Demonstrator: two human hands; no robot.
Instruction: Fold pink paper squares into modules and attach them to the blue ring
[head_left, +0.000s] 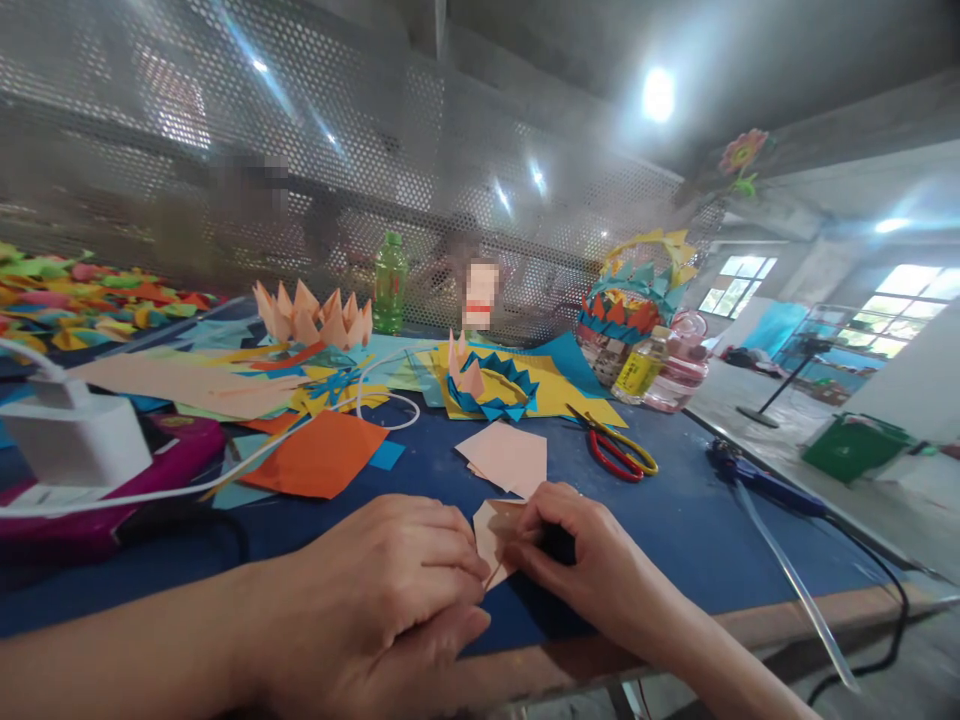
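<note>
A small sheet of pale peach paper (491,528) with a folded edge lies between my hands near the front of the blue table (645,560). My left hand (397,580) holds the paper's left side, its fingers close together and pressed down. My right hand (570,545) pinches the right side between thumb and curled fingers. Just beyond lies a stack of peach paper sheets (506,455). Scissors (619,455) with red and yellow handles rest to its right. Behind the stack sits a ring of folded blue paper points (495,395) with peach points at its left.
Orange paper (322,455) and a white charger (79,435) with a cable lie left. A peach paper crown (311,320) and a green bottle (390,285) stand behind. At right are a yellow-labelled bottle (639,370) and a blue glue gun (772,485) with a clear stick.
</note>
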